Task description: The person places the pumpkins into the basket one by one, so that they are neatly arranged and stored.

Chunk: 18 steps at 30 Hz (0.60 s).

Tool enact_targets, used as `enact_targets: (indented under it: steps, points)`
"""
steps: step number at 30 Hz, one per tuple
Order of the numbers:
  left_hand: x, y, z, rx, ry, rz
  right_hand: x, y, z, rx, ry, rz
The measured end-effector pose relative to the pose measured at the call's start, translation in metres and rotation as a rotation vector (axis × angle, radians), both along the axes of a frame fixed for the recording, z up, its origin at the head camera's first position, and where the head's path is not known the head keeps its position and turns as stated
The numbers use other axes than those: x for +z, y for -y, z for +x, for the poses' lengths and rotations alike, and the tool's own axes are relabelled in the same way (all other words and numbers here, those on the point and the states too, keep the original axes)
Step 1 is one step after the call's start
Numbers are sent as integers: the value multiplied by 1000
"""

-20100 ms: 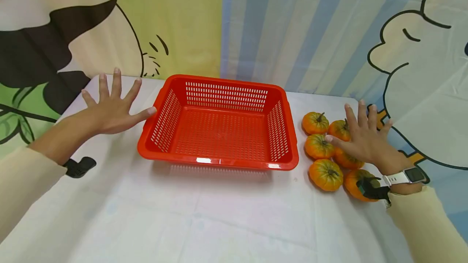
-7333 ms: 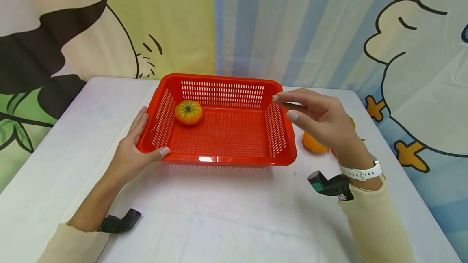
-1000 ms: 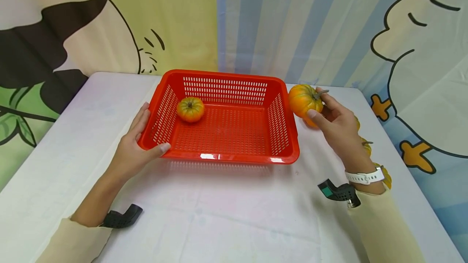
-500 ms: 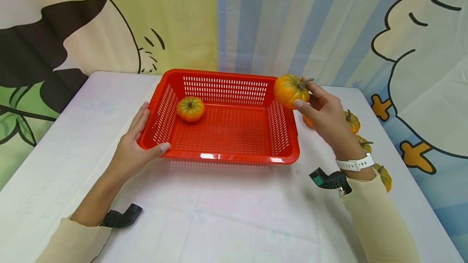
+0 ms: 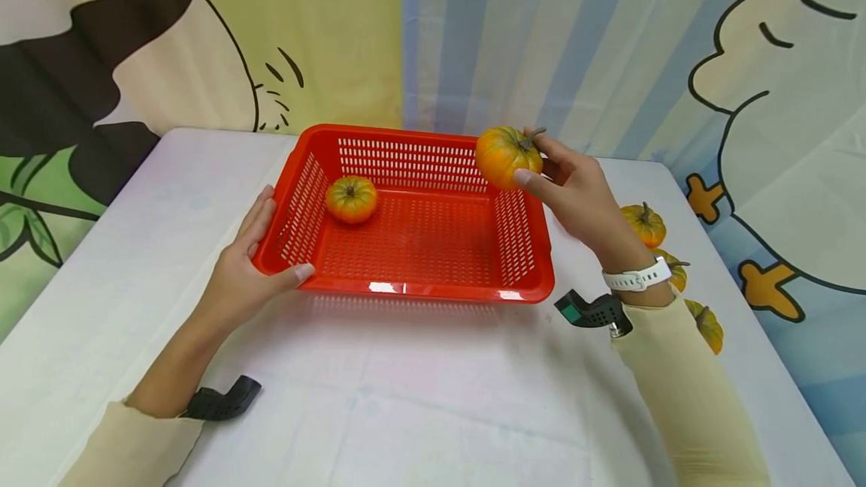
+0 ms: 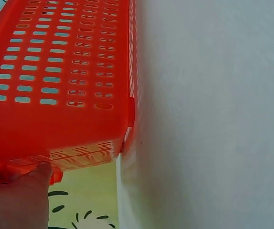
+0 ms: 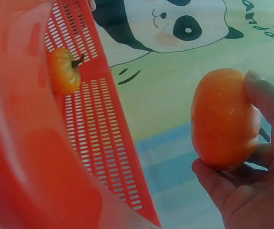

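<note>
In the head view my left hand point(image 5: 237, 284) holds the near left corner of a red perforated plastic basket point(image 5: 406, 291), thumb over the rim and fingers along the outer left wall. One small orange pumpkin point(image 5: 352, 200) sits inside at the left. My right hand point(image 5: 575, 194) grips another small pumpkin point(image 5: 504, 156) between thumb and fingers, raised over the basket's back right corner. The right wrist view shows this held pumpkin point(image 7: 225, 119) from its smooth orange side, its stem turned toward the palm. In the left wrist view, a fingertip point(image 6: 44, 169) presses on the basket point(image 6: 55, 119).
Along the table's right side lie more small pumpkins point(image 5: 644, 225), partly covered by the right forearm. A white cloth point(image 5: 406, 397) covers the table. Behind stands a printed curtain point(image 5: 514, 36) with cartoon animals. Black cameras point(image 5: 223, 399) are strapped to both wrists.
My right hand has carried the held pumpkin leftward and up, from beside the basket's right wall to over its back right corner. The left hand and the basket have stayed in place.
</note>
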<state>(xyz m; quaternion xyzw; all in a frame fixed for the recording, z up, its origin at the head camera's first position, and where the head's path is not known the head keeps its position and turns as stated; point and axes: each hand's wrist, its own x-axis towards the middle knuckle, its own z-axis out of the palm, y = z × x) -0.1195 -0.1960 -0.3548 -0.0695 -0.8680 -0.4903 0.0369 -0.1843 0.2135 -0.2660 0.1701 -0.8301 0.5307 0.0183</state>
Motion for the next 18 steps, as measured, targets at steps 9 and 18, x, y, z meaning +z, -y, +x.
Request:
enact_targets:
  steps: [9,18]
  points:
    - [1,-1,-1,8,4,-12,-2,7,-14,52,39,28]
    - [-1,-1,-1,-1,-3,16,6,11,-17,147,126,-54]
